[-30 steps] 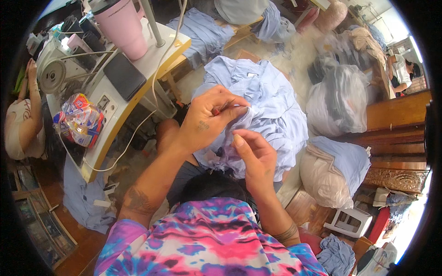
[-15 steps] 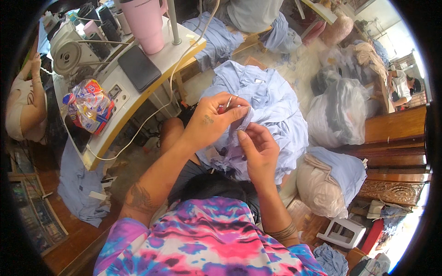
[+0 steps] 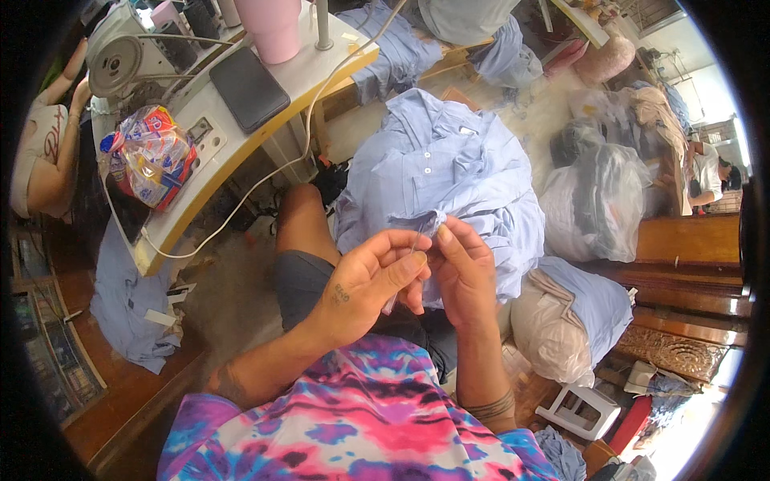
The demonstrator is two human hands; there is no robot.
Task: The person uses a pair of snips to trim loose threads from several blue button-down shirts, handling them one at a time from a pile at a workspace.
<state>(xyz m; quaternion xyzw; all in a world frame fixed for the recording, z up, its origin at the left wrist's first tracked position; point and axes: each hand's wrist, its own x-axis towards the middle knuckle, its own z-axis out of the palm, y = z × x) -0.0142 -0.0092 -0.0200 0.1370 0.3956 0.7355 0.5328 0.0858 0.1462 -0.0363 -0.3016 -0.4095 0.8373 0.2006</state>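
A heap of light blue garments [image 3: 481, 184], with a buttoned placket facing up, lies in front of my knees. My right hand [image 3: 467, 276] pinches a narrow, folded edge of blue cloth [image 3: 429, 220] between thumb and fingers. Close beside it, my left hand [image 3: 365, 280] is closed around a slim tool [image 3: 391, 305] with a thin metal tip. That tip rises past the thumb towards the cloth edge. Fingers cover most of the tool, so its exact kind cannot be made out.
At the left, a worktable [image 3: 180, 216] carries a sewing machine [image 3: 120, 60], a dark phone-like slab [image 3: 249, 92], a pink tumbler [image 3: 273, 28] and a colourful plastic bag [image 3: 152, 156]. A white cable [image 3: 241, 196] droops off its edge. Bagged cloth [image 3: 593, 200] and a white stool [image 3: 577, 411] stand right.
Both hands have come lower and nearer my body. My left hand has turned, with the tool's handle now pointing down. The shirt placket and its buttons have come into sight.
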